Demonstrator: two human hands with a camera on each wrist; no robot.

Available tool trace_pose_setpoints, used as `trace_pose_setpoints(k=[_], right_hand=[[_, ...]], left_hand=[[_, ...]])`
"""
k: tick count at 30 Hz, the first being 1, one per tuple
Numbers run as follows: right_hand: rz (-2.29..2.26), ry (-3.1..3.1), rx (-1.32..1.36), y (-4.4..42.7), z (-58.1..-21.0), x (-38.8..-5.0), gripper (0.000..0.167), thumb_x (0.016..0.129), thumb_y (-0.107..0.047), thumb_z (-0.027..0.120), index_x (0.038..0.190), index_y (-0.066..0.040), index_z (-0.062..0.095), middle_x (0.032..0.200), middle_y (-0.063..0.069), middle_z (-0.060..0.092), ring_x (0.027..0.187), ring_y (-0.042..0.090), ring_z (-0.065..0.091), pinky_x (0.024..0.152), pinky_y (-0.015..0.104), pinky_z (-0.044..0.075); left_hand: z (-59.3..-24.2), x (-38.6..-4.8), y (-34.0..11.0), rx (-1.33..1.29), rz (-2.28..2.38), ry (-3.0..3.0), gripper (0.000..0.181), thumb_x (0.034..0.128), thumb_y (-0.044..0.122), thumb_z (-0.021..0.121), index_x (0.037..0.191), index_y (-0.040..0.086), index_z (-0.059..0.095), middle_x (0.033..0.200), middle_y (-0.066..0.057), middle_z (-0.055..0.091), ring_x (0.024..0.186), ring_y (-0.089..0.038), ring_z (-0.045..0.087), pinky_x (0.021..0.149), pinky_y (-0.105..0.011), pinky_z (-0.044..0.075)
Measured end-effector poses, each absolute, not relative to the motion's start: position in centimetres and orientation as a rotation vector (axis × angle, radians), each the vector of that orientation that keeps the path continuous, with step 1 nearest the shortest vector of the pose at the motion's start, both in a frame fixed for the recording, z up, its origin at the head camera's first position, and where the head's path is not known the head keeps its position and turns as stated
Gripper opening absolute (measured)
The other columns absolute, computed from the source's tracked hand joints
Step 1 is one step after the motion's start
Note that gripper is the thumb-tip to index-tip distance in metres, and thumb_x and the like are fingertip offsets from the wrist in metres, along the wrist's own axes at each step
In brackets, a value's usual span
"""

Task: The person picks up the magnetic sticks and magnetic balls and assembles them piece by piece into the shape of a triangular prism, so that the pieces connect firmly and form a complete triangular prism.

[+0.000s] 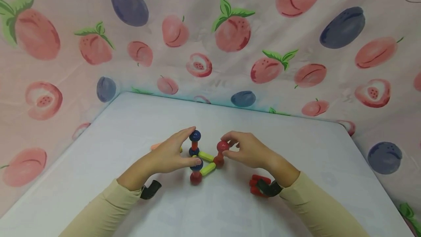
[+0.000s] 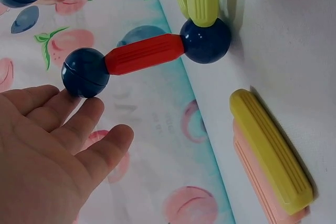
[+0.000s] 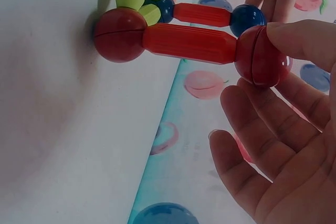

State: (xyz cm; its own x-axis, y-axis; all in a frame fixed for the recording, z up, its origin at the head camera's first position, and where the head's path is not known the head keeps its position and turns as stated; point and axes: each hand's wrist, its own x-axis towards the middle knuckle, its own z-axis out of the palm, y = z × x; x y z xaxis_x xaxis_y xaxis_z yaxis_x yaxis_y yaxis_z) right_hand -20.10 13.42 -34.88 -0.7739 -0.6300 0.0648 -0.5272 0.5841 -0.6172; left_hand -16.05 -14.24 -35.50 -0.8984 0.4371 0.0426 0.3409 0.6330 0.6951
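Note:
A magnetic stick-and-ball frame stands on the table, its base of lime-green sticks [image 1: 206, 156] joined by balls. Red sticks [image 2: 144, 54] rise from the corners with balls on top. My left hand [image 1: 167, 156] spans two of these uprights: fingertips touch the far blue ball [image 1: 195, 135], and the thumb rests on the near blue ball [image 1: 196, 167]. Those fingers look fairly straight in the left wrist view. On the right, my right hand [image 1: 251, 151] pinches the top red ball [image 3: 257, 59] between thumb and fingers. Below it, a red ball [image 3: 119, 35] sits on the table.
Several loose red sticks [image 1: 261, 180] lie near my right wrist. A yellow stick [image 2: 270, 150] and a peach stick [image 2: 257, 174] lie side by side, partly behind my left hand in the head view. Fruit-printed cloth [image 1: 210, 39] rises behind the white table [image 1: 279, 131].

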Motion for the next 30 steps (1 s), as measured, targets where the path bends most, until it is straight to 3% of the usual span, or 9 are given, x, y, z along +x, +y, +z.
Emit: trace_pose_setpoints(k=[10,14,20,24,30], right_hand=[[-0.948,2.649,-0.946,13.4,-34.9,-19.8,0.041,0.091,-0.018,0.075,0.128,-0.008,0.063,0.112,-0.002,0.068,0.104,0.021,0.061,0.084,0.036,0.055],[-0.961,2.635,-0.956,13.4,-34.9,-19.8,0.044,0.090,-0.016,0.075,0.131,-0.008,0.062,0.116,0.000,0.067,0.105,0.022,0.062,0.087,0.043,0.055],[-0.977,2.609,-0.955,13.5,-35.2,-19.8,0.045,0.091,-0.013,0.073,0.133,-0.009,0.060,0.115,0.000,0.067,0.104,0.023,0.062,0.086,0.045,0.056],[-0.988,2.600,-0.948,13.5,-35.4,-19.8,0.045,0.091,-0.013,0.073,0.134,-0.009,0.059,0.115,-0.001,0.067,0.106,0.021,0.062,0.088,0.044,0.055],[-0.982,2.602,-0.898,13.7,-35.6,-19.7,0.042,0.090,-0.017,0.075,0.129,-0.011,0.061,0.109,-0.005,0.066,0.104,0.018,0.060,0.088,0.042,0.054]], left_hand=[[-35.7,-15.8,-14.2,0.686,1.146,2.764,0.092,0.0844,0.042,0.080,0.156,0.007,0.033,0.160,-0.011,0.032,0.145,-0.034,0.031,0.108,-0.056,0.038],[-35.5,-15.1,-14.2,0.718,1.151,2.837,0.083,0.0831,0.039,0.082,0.151,0.011,0.043,0.158,-0.006,0.035,0.143,-0.031,0.033,0.105,-0.054,0.042],[-35.3,-13.8,-13.7,0.795,1.109,2.858,0.063,0.0772,0.032,0.088,0.129,0.011,0.060,0.128,-0.001,0.056,0.121,-0.023,0.054,0.098,-0.042,0.049],[-35.5,-13.5,-13.4,0.775,1.049,2.821,0.045,0.0781,0.027,0.088,0.114,0.012,0.065,0.107,0.007,0.061,0.104,-0.018,0.060,0.090,-0.035,0.052],[-35.5,-13.7,-13.4,0.735,1.044,2.801,0.037,0.0854,0.014,0.081,0.119,0.008,0.065,0.107,0.004,0.064,0.099,-0.016,0.059,0.084,-0.036,0.055]])
